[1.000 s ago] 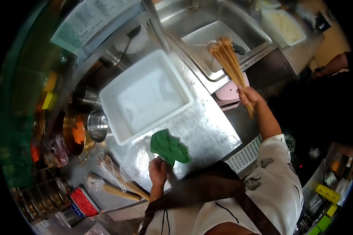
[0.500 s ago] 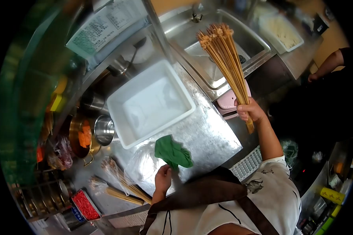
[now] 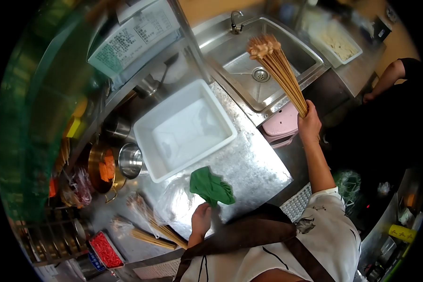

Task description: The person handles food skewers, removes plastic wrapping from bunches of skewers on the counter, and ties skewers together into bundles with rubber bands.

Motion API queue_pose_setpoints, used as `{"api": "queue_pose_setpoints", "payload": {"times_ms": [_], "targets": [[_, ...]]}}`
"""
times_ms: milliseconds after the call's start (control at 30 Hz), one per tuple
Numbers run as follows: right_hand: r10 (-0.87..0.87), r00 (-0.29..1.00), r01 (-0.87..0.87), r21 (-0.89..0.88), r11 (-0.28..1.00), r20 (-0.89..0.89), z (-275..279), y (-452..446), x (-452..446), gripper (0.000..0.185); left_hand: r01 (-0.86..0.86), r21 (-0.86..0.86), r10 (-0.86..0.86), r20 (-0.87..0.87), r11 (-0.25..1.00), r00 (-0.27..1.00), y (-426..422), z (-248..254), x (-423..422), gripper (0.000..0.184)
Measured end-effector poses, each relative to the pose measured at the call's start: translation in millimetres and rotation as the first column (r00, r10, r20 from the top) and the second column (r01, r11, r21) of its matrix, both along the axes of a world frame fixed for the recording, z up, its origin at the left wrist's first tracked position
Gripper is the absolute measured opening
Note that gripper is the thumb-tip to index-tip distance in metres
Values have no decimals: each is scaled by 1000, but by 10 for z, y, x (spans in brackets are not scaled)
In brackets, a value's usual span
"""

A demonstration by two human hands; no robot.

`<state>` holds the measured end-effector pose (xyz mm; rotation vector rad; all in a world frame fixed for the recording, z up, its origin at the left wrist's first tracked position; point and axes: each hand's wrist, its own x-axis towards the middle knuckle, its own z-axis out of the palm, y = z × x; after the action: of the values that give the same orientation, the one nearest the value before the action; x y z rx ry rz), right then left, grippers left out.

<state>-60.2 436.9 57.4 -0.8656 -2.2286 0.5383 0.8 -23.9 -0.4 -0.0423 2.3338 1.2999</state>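
Hand positions at the steel table (image 3: 263, 162)
At the near edge, we are holding the left hand (image 3: 201, 219) half-curled beside the green cloth (image 3: 211, 186); whether gripping it, we cannot tell. Toward the far edge, a white tub (image 3: 188, 124) is resting. Past the right edge, our closed right hand (image 3: 310, 123) is gripping the skewer bundle (image 3: 285, 80), tips pointing over the sink (image 3: 296, 51).

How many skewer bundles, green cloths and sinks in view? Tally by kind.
Skewer bundles: 3 (1 in the right hand, 2 lying lower left)
Green cloth: 1
Sink: 1
Total: 5
Blurred far-left area left out.
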Motion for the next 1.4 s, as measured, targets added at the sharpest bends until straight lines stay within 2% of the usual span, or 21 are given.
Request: {"api": "queue_pose_setpoints", "payload": {"times_ms": [100,200,300,433,500,533,600,667,767,900,967,1100,1200,1267,1333,1400], "targets": [[-81,996,84,145,986,-26,-63,50,-18,43,23,-52,-23,-6,998,1000,-38,-38,13,28],[-123,992,124,135,983,-14,-99,70,-31,41,27,-119,-29,-16,993,999,-70,-95,20,27],[-103,991,95,87,992,91,-187,122,-34,34,40,-137,-43,-20,990,999,-47,-47,14,28],[-104,987,102,18,995,119,-332,99,-90,27,44,-126,-49,-40,991,998,-55,-84,2,28],[-44,974,75,-132,988,224,-518,111,-114,23,54,-165,-65,-61,985,996,-22,-22,-6,27],[-39,973,70,-131,989,229,-660,135,-101,23,50,-164,-60,-55,985,997,12,35,-3,27],[35,874,-3,-66,998,486,-837,202,-84,18,46,-169,-54,-45,984,998,73,120,-20,26],[55,851,-36,-46,998,522,-923,246,-106,17,29,-148,-38,-55,989,998,33,67,-3,26],[-38,953,43,-9,999,299,-642,144,-137,20,12,-110,-18,-59,994,998,-7,26,56,25],[-42,974,46,-13,999,224,-393,4,-196,22,9,-96,-15,-65,995,998,68,137,50,24],[5,991,8,-99,995,131,-242,-130,-184,23,21,-96,-28,-74,995,997,130,267,41,24],[42,994,-21,-209,978,99,14,-443,-148,22,75,-99,-87,-121,992,989,156,372,60,23],[89,995,-79,-211,974,37,104,-633,-124,26,95,-88,-108,-160,992,981,147,497,82,23],[146,986,-112,-342,933,75,229,-774,-85,28,86,-59,-96,-185,995,978,85,479,105,23],[180,981,-148,-334,931,69,282,-945,-24,29,70,-28,-74,-208,997,975,16,481,143,23],[327,941,-325,-507,799,-87,313,-1185,51,32,106,78,-92,-162,991,982,-65,513,185,27]]}}
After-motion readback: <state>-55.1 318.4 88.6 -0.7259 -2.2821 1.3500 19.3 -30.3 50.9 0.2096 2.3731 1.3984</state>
